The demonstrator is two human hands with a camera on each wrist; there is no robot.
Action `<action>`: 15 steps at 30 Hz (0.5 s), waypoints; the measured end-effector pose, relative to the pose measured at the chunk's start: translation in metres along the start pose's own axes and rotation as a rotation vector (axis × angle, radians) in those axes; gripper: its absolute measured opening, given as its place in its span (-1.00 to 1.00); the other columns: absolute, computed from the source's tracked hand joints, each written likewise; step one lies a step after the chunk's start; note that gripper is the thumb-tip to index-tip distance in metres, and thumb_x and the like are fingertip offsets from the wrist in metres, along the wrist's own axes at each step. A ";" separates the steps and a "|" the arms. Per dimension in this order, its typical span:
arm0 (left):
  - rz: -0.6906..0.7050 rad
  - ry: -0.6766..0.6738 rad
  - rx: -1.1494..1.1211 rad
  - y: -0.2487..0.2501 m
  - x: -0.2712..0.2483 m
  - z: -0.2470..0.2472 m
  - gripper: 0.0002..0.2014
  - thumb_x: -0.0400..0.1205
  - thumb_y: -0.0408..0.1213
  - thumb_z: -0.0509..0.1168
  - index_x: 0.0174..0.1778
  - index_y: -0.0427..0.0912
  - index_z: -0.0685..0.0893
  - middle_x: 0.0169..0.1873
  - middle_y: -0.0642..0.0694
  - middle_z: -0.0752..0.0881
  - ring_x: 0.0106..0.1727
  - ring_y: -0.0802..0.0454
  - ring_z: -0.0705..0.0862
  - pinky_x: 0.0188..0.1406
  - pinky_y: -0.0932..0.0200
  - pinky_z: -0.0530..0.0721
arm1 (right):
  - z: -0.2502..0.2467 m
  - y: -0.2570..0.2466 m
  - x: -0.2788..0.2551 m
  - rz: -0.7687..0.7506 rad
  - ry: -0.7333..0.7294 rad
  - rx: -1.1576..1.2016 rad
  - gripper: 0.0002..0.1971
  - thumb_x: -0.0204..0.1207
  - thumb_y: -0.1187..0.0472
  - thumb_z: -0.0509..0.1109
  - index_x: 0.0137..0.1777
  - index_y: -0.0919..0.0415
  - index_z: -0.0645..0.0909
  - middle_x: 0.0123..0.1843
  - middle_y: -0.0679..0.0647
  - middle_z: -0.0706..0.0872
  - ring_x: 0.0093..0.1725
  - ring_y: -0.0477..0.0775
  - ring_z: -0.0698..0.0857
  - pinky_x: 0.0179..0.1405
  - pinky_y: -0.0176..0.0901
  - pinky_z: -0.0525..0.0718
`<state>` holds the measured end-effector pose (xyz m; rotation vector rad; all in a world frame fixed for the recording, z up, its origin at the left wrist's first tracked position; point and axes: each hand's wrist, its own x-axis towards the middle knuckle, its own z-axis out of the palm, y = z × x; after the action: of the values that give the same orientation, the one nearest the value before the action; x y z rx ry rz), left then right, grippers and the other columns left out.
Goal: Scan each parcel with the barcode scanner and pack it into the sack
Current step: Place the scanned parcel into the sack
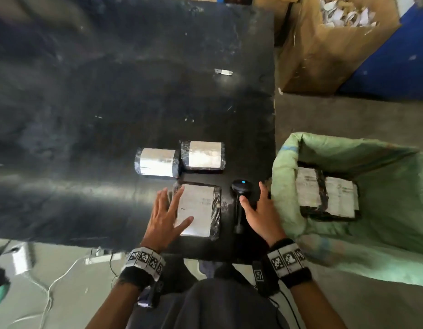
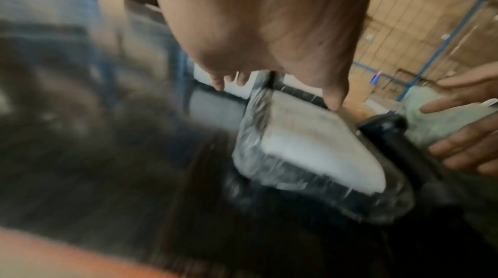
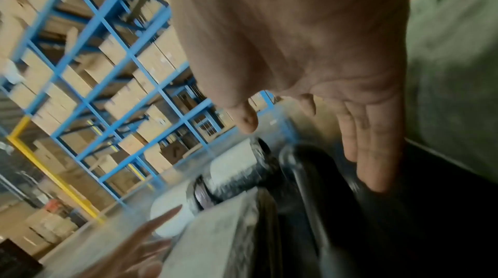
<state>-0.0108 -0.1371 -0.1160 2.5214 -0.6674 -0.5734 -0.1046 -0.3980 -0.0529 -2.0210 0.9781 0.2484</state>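
Three black-wrapped parcels with white labels lie on the black table. The nearest parcel has my left hand spread over its left side, fingers straight; contact is unclear through the blur. Two more parcels lie side by side behind it. The black barcode scanner lies to its right, blue light on. My right hand is over the scanner's handle with straight fingers, gripping nothing. The green sack stands open to the right and holds labelled parcels.
A large cardboard box of paper scraps stands on the floor beyond the table's right edge. A small white scrap lies far back on the table. White cables run over the floor at lower left. Blue shelving with cartons fills the background.
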 end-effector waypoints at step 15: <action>0.018 -0.001 -0.363 -0.028 -0.016 0.043 -0.05 0.58 0.33 0.26 0.79 0.18 -0.09 0.80 0.14 -0.05 0.81 0.00 -0.19 0.77 -0.23 -0.09 | 0.069 0.012 0.027 0.111 0.047 0.631 -0.36 0.73 0.08 0.23 0.69 -0.19 -0.02 0.14 0.00 0.65 -0.04 0.11 0.75 -0.17 0.19 0.80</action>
<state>-0.0352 -0.1204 -0.1606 2.1751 -0.5314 -0.6269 -0.0829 -0.3637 -0.1165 -1.4045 1.0402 -0.0516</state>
